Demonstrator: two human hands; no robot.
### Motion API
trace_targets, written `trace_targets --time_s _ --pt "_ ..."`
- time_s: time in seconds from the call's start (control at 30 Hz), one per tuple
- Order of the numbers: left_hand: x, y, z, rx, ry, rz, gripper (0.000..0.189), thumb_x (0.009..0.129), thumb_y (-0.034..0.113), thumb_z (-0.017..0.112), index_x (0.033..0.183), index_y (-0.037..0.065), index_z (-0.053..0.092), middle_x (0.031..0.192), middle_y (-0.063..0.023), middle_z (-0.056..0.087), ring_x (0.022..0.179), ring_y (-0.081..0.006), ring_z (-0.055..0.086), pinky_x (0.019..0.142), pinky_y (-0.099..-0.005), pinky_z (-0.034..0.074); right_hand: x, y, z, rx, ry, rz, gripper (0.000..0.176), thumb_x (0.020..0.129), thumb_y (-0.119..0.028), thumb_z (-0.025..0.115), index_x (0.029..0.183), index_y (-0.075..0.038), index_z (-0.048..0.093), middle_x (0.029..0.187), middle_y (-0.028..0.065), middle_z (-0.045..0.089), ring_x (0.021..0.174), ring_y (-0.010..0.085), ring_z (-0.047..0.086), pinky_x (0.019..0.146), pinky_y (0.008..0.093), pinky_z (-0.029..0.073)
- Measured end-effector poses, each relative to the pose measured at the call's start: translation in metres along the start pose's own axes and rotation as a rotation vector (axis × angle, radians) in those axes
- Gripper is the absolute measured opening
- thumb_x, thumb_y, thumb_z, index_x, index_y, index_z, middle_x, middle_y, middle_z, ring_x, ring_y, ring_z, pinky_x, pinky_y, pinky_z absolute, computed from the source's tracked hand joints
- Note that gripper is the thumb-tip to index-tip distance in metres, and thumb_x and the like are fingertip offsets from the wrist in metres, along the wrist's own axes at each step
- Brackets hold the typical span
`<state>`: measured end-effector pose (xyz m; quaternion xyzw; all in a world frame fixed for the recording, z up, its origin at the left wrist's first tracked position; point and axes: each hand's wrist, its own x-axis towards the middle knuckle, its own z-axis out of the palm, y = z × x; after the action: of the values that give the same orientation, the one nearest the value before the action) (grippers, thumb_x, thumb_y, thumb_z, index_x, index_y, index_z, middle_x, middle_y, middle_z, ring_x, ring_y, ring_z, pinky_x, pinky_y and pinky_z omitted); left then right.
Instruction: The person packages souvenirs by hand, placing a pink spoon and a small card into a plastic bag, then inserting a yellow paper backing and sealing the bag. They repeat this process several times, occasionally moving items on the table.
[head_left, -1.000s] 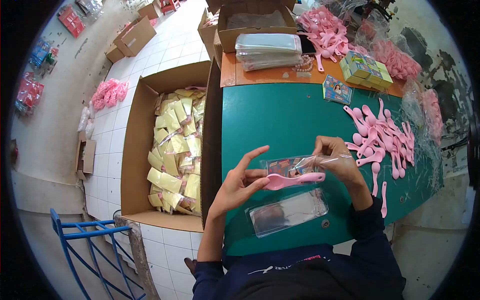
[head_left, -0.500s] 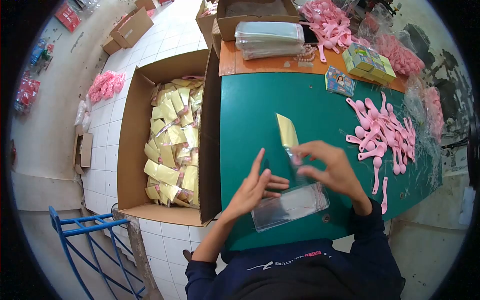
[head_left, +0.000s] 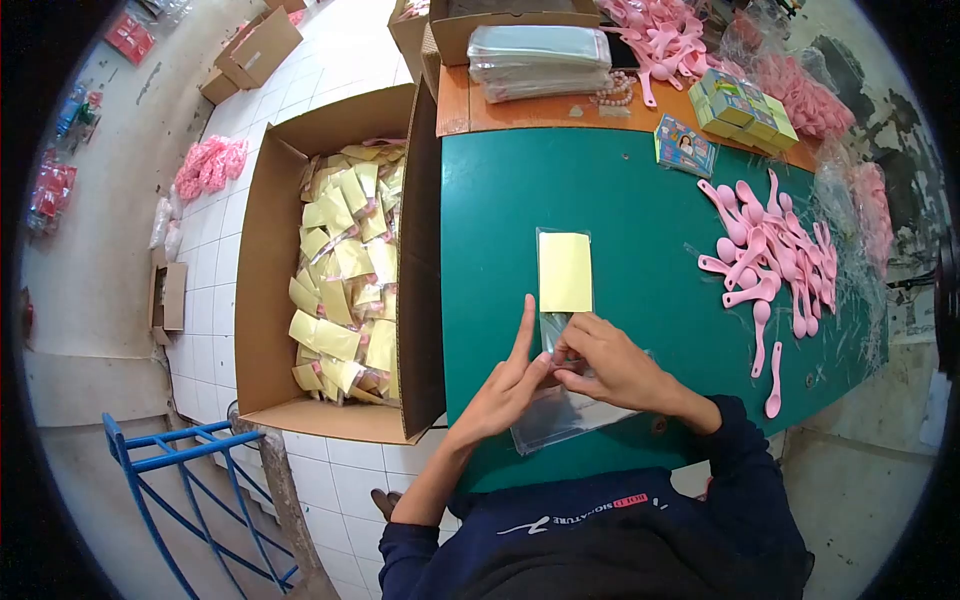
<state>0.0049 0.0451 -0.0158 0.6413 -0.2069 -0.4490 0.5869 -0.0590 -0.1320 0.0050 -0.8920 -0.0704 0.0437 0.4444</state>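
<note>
A clear plastic bag (head_left: 553, 326) with a pale yellow card (head_left: 566, 272) inside lies on the green table, its card end pointing away from me. My right hand (head_left: 622, 372) pinches the near end of this bag, fingers closed. At the same end, my left hand (head_left: 500, 398) has its thumb and lower fingers drawn together on the plastic, while its index finger stretches forward along the bag. The fingers hide whatever sits in the lower part of the bag. Under both hands lies a stack of flat clear bags (head_left: 548, 425).
Left of the table stands a cardboard box (head_left: 270, 290) holding many bagged yellow cards (head_left: 353, 260). Pink spoons (head_left: 765, 250) are heaped on the right. Small printed boxes (head_left: 740, 110), one card stack (head_left: 685, 147) and bundled clear bags (head_left: 540, 60) lie farther back. A blue metal frame (head_left: 190, 450) stands lower left.
The bag with the yellow card has gone from raised and tilted to lying flat. My right hand has moved left and down, meeting my left hand at the bag's near end.
</note>
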Motion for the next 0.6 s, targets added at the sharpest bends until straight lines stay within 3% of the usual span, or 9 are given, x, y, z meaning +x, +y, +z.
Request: trace_targets --time_s 0.07,0.17,0.27,0.37,0.43,0.47,0.53,0.6 --pt "-0.001 0.008 0.004 0.030 0.004 -0.045 0.065 0.097 0.015 0.037 0.147 0.014 -0.004 0.109 -0.0182 0.055 0.091 -0.0165 0.054 0.087 -0.0290 0.042 -0.001 0.002 -0.004 0.029 -0.090 0.007 0.017 0.075 -0.015 0.065 0.081 -0.005 0.053 0.081 0.0093 0.049 0.081 0.0262 0.050 0.070 0.0371 0.040" --pt "0.007 0.002 0.004 0.099 0.073 0.073 0.066 0.095 0.011 0.038 0.148 0.014 -0.001 0.101 -0.0152 0.058 0.082 -0.0140 0.053 0.080 -0.0273 0.044 -0.004 0.001 -0.005 0.008 -0.124 -0.074 0.015 0.076 -0.015 0.064 0.077 -0.006 0.053 0.076 0.0077 0.049 0.076 0.0241 0.051 0.067 0.0349 0.039" --pt "0.009 0.008 0.004 0.135 -0.003 -0.099 0.066 0.093 0.008 0.038 0.148 0.015 0.001 0.096 -0.0122 0.060 0.074 -0.0112 0.052 0.073 -0.0250 0.045 -0.006 0.003 -0.016 0.126 -0.234 -0.127 0.014 0.078 -0.017 0.064 0.076 -0.007 0.053 0.075 0.0068 0.050 0.071 0.0216 0.050 0.065 0.0339 0.038" --pt "0.010 0.024 0.009 0.208 0.155 -0.062 0.061 0.095 0.006 0.036 0.147 0.014 0.005 0.095 -0.0174 0.066 0.087 -0.0171 0.065 0.072 -0.0284 0.051 -0.016 0.010 -0.065 0.397 -0.445 -0.162 0.014 0.078 -0.015 0.066 0.076 -0.007 0.055 0.077 0.0036 0.052 0.071 0.0173 0.051 0.067 0.0308 0.037" --pt "0.011 0.014 0.005 -0.069 0.063 -0.020 0.051 0.095 0.005 0.032 0.144 0.011 0.018 0.100 -0.0173 0.065 0.092 -0.0184 0.064 0.075 -0.0287 0.052 -0.041 0.038 -0.115 0.501 -0.318 -0.260 0.016 0.080 -0.016 0.065 0.078 -0.005 0.054 0.075 0.0037 0.051 0.072 0.0195 0.051 0.065 0.0334 0.040" --pt "0.011 0.007 0.003 -0.209 0.015 -0.003 0.047 0.096 0.005 0.030 0.142 0.010 0.025 0.103 -0.0172 0.064 0.095 -0.0190 0.064 0.076 -0.0288 0.053 -0.065 0.063 -0.150 0.500 -0.166 -0.178 0.014 0.082 -0.013 0.063 0.077 -0.005 0.052 0.076 0.0034 0.052 0.074 0.0188 0.052 0.068 0.0321 0.042" --pt "0.011 -0.002 0.001 -0.239 -0.044 -0.005 0.038 0.096 0.005 0.027 0.133 0.006 0.037 0.108 -0.0165 0.062 0.098 -0.0196 0.063 0.079 -0.0287 0.052 -0.096 0.098 -0.206 0.156 0.554 0.334 0.007 0.084 -0.012 0.055 0.084 -0.005 0.055 0.084 0.0086 0.056 0.079 0.0199 0.056 0.072 0.0331 0.046" --pt "0.014 -0.004 0.000 -0.292 -0.072 -0.008 0.034 0.097 0.005 0.025 0.125 0.002 0.045 0.111 -0.0162 0.061 0.101 -0.0198 0.061 0.081 -0.0287 0.052 -0.112 0.109 -0.204 -0.388 0.736 0.398 0.010 0.084 -0.007 0.052 0.093 -0.005 0.056 0.096 0.0113 0.055 0.086 0.0219 0.057 0.076 0.0323 0.046"
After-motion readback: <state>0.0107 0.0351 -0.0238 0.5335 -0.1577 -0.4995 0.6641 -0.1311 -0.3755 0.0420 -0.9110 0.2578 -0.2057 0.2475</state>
